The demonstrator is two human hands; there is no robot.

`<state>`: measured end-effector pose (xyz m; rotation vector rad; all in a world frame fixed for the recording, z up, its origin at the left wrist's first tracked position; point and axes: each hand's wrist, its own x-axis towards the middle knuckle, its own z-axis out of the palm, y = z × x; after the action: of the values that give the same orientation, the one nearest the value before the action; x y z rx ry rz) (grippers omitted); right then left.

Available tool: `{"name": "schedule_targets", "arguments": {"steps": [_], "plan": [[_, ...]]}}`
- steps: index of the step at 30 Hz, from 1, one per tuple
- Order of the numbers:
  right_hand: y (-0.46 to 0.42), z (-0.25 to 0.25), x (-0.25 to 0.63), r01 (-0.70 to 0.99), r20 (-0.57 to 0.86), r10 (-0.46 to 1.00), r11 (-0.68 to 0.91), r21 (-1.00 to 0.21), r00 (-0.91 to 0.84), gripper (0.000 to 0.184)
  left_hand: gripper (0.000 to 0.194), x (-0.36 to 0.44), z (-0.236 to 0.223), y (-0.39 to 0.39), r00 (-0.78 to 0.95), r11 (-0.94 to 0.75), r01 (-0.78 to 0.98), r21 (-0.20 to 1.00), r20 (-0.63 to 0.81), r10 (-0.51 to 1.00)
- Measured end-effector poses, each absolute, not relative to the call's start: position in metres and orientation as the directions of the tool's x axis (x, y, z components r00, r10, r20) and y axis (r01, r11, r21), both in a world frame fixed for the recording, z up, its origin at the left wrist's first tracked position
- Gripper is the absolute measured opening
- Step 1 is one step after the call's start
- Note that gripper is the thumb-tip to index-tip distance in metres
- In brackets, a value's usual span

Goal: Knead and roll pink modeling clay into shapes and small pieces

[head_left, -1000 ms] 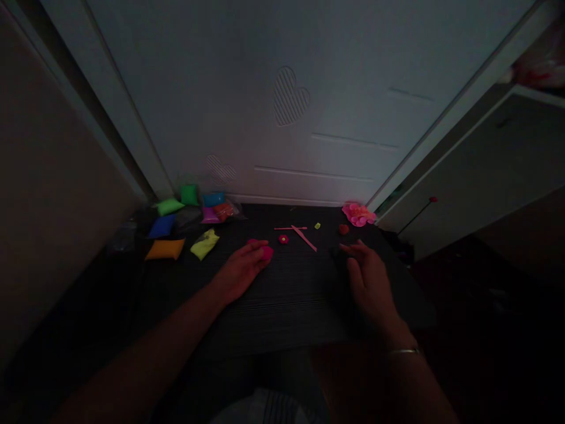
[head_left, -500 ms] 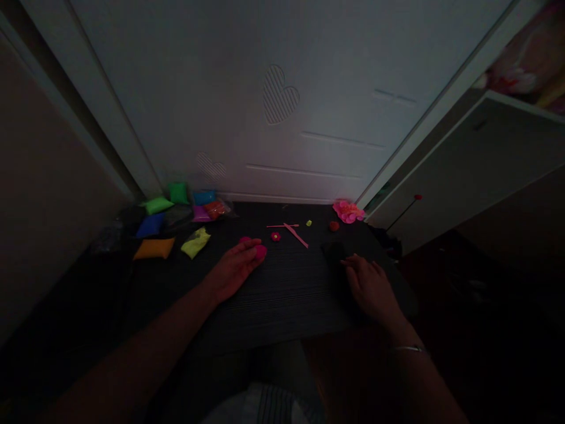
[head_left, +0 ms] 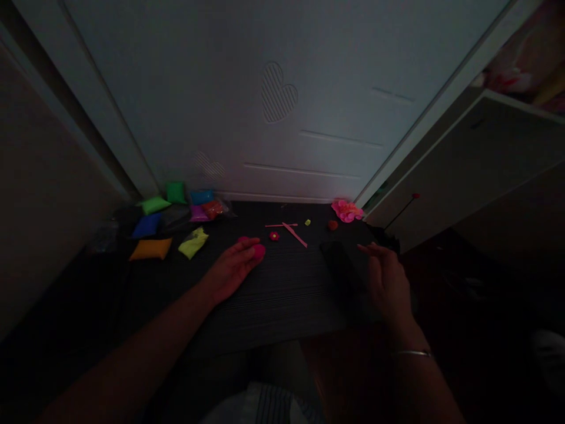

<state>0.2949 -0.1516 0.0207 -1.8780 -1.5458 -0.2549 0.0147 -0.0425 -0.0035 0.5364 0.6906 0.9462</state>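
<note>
My left hand (head_left: 232,266) rests on the dark table, its fingers curled around a lump of bright pink modelling clay (head_left: 258,251). Part of the pink stuff shows behind the fingertips. My right hand (head_left: 388,277) hovers beside a flat black object like a phone (head_left: 341,266); its fingers are partly bent and apart, with nothing in them. A small pink clay flower (head_left: 274,236) with a pale centre lies ahead of my left hand. Two pink modelling tools, one thin stick (head_left: 276,225) and one flatter blade (head_left: 296,235), lie crossed near it.
Several coloured clay packets, such as an orange one (head_left: 150,248) and an opened yellow one (head_left: 193,242), lie at the left. A yellow bit (head_left: 308,222), a red lump (head_left: 332,225) and a pink flower-like piece (head_left: 347,210) lie toward the back right. A white panelled door (head_left: 220,106) borders the table.
My right hand has moved right, away from the black object, uncovering more of it. My left hand stays around the pink clay.
</note>
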Motion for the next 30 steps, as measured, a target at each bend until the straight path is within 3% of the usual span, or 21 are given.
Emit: {"name": "schedule_targets", "arguments": {"steps": [7, 12, 19, 24, 30], "plan": [[-0.152, 0.016, 0.299, 0.910, 0.523, 0.796, -0.081, -0.406, 0.304, 0.025, 0.021, 0.014, -0.006, -0.041, 0.416, 0.473, -0.547, 0.691, -0.266, 0.870], [-0.148, 0.011, 0.281, 0.867, 0.464, 0.825, -0.063, -0.494, 0.324, 0.027, 0.023, 0.014, -0.006, -0.042, 0.404, 0.465, -0.551, 0.693, -0.266, 0.875], [-0.129, 0.008, 0.201, 0.818, 0.409, 0.911, 0.198, -0.540, 0.050, 0.029, 0.030, 0.012, -0.008, -0.042, 0.452, 0.469, -0.553, 0.688, -0.224, 0.863], [-0.097, 0.008, 0.169, 0.704, 0.466, 0.881, 0.383, -0.598, -0.083, 0.054, 0.036, 0.011, -0.008, -0.042, 0.475, 0.463, -0.572, 0.678, -0.186, 0.860], [-0.067, 0.004, 0.162, 0.555, 0.511, 0.842, 0.512, -0.655, -0.173, 0.033, 0.034, 0.008, -0.004, -0.043, 0.490, 0.465, -0.621, 0.631, -0.151, 0.859]]}}
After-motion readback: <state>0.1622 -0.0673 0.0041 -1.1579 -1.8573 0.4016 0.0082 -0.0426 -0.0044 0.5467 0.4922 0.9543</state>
